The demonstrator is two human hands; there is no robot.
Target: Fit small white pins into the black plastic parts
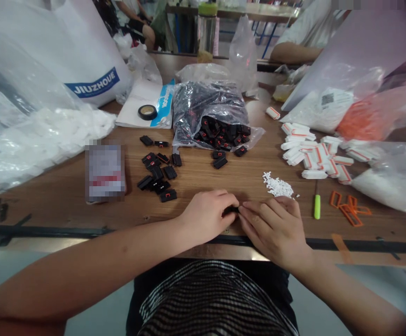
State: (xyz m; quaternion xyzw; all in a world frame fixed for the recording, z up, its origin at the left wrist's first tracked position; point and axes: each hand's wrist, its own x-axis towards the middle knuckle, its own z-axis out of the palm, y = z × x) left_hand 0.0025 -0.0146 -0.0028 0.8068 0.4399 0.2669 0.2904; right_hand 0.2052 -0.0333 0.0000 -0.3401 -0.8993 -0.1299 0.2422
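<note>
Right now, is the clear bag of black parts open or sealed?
Open. The clear bag lies on its side with its mouth toward the person, and black parts spill from it onto the table.

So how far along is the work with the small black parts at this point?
Possibly done: a loose group of black parts lies left of the hands, though finished or not cannot be told. In hand: the left hand and right hand pinch one small black piece between their fingertips at the table edge. Left: the open bag of black parts looks well filled, so much seems to remain.
</note>
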